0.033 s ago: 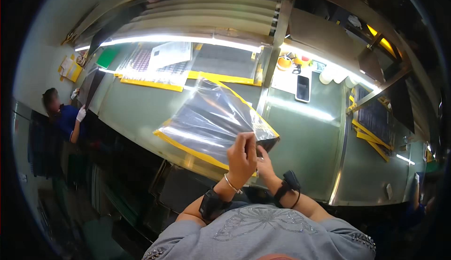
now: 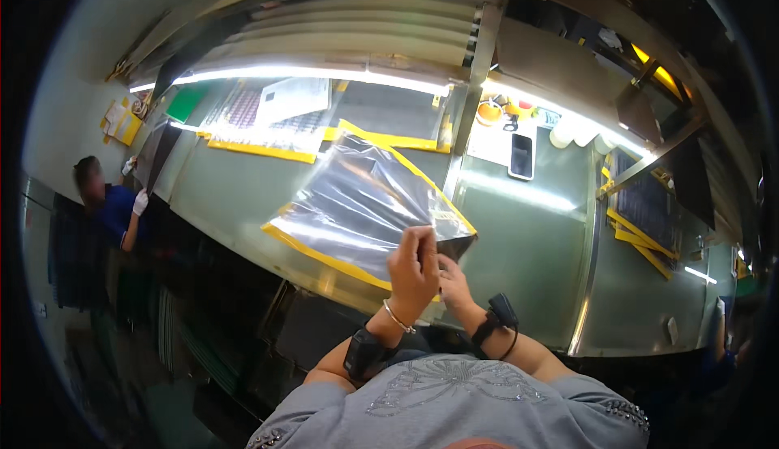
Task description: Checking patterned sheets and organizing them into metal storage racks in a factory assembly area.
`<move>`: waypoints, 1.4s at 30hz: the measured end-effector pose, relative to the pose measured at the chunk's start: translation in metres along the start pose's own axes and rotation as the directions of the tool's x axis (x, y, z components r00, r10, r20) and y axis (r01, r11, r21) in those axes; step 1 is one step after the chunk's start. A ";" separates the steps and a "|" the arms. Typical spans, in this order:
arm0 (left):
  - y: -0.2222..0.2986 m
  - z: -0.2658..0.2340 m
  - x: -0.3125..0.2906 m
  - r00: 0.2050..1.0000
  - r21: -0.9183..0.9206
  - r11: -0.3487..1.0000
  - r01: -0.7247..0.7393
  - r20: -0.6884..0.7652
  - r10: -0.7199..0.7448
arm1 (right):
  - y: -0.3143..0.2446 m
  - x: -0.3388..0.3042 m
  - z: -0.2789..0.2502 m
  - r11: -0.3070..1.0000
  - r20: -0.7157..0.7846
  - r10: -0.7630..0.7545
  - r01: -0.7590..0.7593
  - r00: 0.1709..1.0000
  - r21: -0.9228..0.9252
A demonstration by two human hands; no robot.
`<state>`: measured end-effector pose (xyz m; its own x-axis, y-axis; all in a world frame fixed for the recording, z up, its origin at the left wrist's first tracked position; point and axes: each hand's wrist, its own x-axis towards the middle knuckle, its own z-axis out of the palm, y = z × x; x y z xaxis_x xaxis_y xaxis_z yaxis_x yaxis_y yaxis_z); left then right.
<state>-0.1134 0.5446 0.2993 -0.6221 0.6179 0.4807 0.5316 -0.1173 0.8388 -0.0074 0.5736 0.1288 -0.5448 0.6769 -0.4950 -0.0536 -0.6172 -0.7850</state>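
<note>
Centrally, left hand (image 2: 414, 269) pinches the near corner of a glossy clear plastic sheet (image 2: 357, 205), fingers closed on it. Sheet is crinkled, reflective, spreading up and left from the hand over a flat yellow-edged panel (image 2: 324, 258) on the smooth green worktop (image 2: 527, 230). Right hand (image 2: 453, 281) sits just beside, partly hidden behind the left; its grip cannot be made out. Dark phone (image 2: 521, 157) lies beyond, well apart.

light: bright strip lamp (image 2: 308, 73) overhead | glare: plastic sheet (image 2: 357, 205) | edges: dark, fisheye-bent
</note>
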 end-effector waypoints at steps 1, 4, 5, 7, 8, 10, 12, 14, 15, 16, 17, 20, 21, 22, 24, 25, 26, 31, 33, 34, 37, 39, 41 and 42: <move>-0.003 -0.004 0.007 0.999 0.025 0.999 0.032 -0.005 -0.032 | -0.004 0.014 0.005 0.999 0.103 -0.040 0.043 0.994 -0.033; -0.014 -0.012 0.031 1.000 0.106 0.994 0.027 0.003 -0.027 | -0.023 0.060 0.026 0.965 0.214 -0.210 0.237 0.954 -0.109; -0.020 -0.012 0.045 1.000 0.176 0.984 0.014 0.016 -0.017 | -0.031 0.080 0.031 0.954 0.223 -0.266 0.290 0.938 -0.083; -0.046 -0.008 0.074 0.999 0.292 0.956 -0.036 0.018 0.032 | -0.049 0.121 0.047 0.910 0.232 -0.371 0.402 0.899 -0.103; -0.067 -0.002 0.088 0.991 0.315 0.941 -0.123 -0.017 0.135 | -0.060 0.139 0.058 0.875 0.225 -0.423 0.460 0.878 -0.151; -0.110 0.026 0.122 0.981 0.352 0.921 -0.166 -0.040 0.192 | -0.077 0.188 0.064 0.770 0.181 -0.559 0.588 0.809 -0.248; -0.169 0.039 0.153 0.971 0.372 0.906 -0.202 -0.041 0.234 | -0.094 0.203 0.085 0.570 0.210 -0.715 0.730 0.667 -0.377; -0.206 0.073 0.177 0.965 0.290 0.931 -0.221 -0.070 0.251 | -0.091 0.217 0.060 0.496 0.195 -0.736 0.713 0.648 -0.496; -0.224 0.081 0.189 0.966 0.210 0.955 -0.211 -0.105 0.236 | -0.087 0.205 0.054 0.385 0.288 -0.745 0.740 0.602 -0.551; -0.246 0.084 0.201 0.971 0.281 0.943 -0.181 -0.103 0.217 | -0.084 0.186 0.043 0.268 0.368 -0.739 0.747 0.565 -0.609; -0.257 0.089 0.207 0.964 0.307 0.930 -0.200 -0.106 0.243 | -0.080 0.162 0.023 0.288 0.434 -0.670 0.750 0.602 -0.596; -0.277 0.114 0.224 0.967 0.011 0.995 0.095 -0.239 -0.090 | -0.106 0.075 -0.054 0.652 0.280 -0.403 0.488 0.871 -0.581; -0.276 0.135 0.231 0.978 0.129 0.977 0.171 -0.140 -0.153 | -0.119 0.045 -0.103 0.746 0.062 -0.456 0.420 0.888 -0.517; -0.292 0.144 0.241 0.977 0.214 0.975 0.056 -0.214 -0.009 | -0.136 0.019 -0.144 0.820 -0.113 -0.474 0.392 0.873 -0.416; -0.335 0.146 0.267 0.983 0.471 0.881 0.045 -0.178 0.045 | -0.192 -0.028 -0.205 0.852 -0.537 -0.503 0.491 0.677 -0.179; -0.330 0.164 0.271 0.990 0.442 0.896 -0.037 -0.106 0.093 | -0.210 -0.053 -0.252 0.775 -0.652 -0.544 0.613 0.529 -0.150; -0.325 0.175 0.272 0.989 0.416 0.902 -0.111 -0.048 0.144 | -0.228 -0.081 -0.291 0.724 -0.680 -0.543 0.685 0.493 -0.081; -0.357 0.154 0.211 0.859 0.439 0.832 -0.339 0.506 0.083 | -0.335 -0.084 -0.345 0.626 -0.781 -0.458 0.778 0.424 0.056; -0.302 0.160 0.177 0.829 0.548 0.796 -0.258 0.549 -0.110 | -0.356 -0.076 -0.364 0.555 -0.733 -0.527 0.827 0.430 0.087; -0.284 0.154 0.164 0.829 0.543 0.795 -0.272 0.552 -0.093 | -0.361 -0.066 -0.379 0.502 -0.661 -0.613 0.859 0.434 0.098; -0.244 0.131 0.124 0.860 0.499 0.741 -0.449 0.468 0.205 | -0.363 -0.060 -0.390 0.356 -0.869 -0.406 0.925 0.282 0.134; -0.208 0.118 0.084 0.847 0.258 0.875 -0.409 0.464 0.258 | -0.332 -0.079 -0.385 0.303 -0.868 -0.444 0.949 0.221 0.087; -0.157 0.103 0.042 0.848 0.113 0.949 -0.295 0.489 0.205 | -0.285 -0.110 -0.358 0.209 -0.804 -0.580 0.978 0.131 0.009; -0.131 0.100 0.023 0.791 0.046 0.980 -0.195 0.598 0.129 | -0.256 -0.131 -0.348 0.220 -0.769 -0.626 0.975 0.126 -0.019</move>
<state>-0.1397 0.6521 0.1748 -0.0798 0.9386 0.3357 0.6683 -0.1995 0.7167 0.3690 0.7826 0.2653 0.6087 0.7805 0.1425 -0.5274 0.5323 -0.6622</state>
